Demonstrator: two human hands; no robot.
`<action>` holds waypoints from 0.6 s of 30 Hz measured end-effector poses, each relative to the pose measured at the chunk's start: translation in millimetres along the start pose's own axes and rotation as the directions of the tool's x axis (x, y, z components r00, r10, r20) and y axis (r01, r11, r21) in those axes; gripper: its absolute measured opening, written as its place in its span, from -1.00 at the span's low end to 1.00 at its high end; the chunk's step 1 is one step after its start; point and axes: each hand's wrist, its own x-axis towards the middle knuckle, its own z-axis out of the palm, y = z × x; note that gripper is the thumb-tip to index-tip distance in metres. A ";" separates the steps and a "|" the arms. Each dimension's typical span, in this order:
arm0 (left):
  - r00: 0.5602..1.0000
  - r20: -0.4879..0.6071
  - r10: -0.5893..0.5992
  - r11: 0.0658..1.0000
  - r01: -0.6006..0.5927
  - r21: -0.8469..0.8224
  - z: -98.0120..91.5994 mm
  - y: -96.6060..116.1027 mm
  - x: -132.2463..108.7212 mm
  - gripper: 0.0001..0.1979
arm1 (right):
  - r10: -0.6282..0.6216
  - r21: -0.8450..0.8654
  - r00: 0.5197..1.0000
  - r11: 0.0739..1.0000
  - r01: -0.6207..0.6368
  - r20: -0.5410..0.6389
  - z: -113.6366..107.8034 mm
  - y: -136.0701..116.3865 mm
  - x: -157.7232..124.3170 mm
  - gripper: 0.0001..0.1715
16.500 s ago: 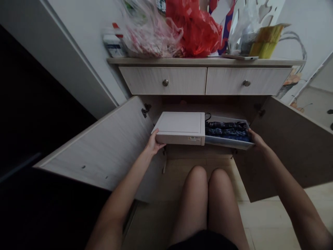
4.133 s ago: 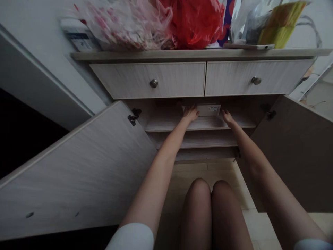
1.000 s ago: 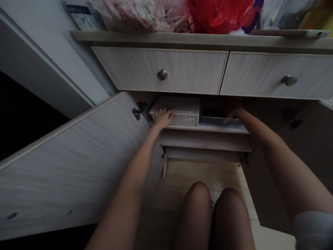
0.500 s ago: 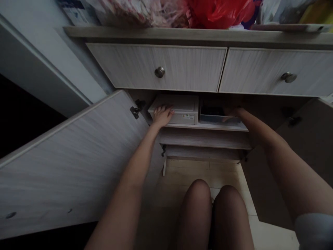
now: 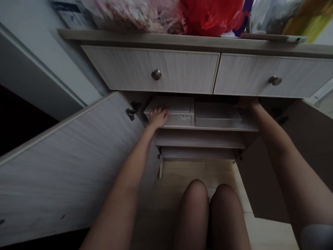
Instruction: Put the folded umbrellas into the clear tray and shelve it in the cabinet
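My left hand [image 5: 159, 117] rests with fingers spread on the front top edge of a white storage box [image 5: 171, 104] with a small label, standing on the cabinet's upper shelf. My right hand [image 5: 247, 101] reaches deep into the shadow under the right drawer. Its fingers are mostly hidden and seem closed round a dark item [image 5: 229, 99] whose kind I cannot make out. Below and left of that hand, a low translucent box [image 5: 217, 118] sits beside the white one.
The left cabinet door [image 5: 73, 166] and right cabinet door [image 5: 267, 184] stand swung outward. Two drawers with round knobs, the left drawer [image 5: 182, 69] and right drawer [image 5: 247, 73], hang above. A red plastic bag [image 5: 213, 15] and other bags lie on the countertop. My knees are below.
My right hand has moved from the translucent box to the right and deeper, and the dark item seen in that box has shifted with it. My left hand keeps its place on the white box.
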 end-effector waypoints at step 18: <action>1.000 -0.011 0.006 1.000 -0.006 0.002 3.6 -3.7 2.5 -0.43 | 0.726 0.174 0.631 0.608 -0.774 0.273 72.4 71.4 -45.5 -0.02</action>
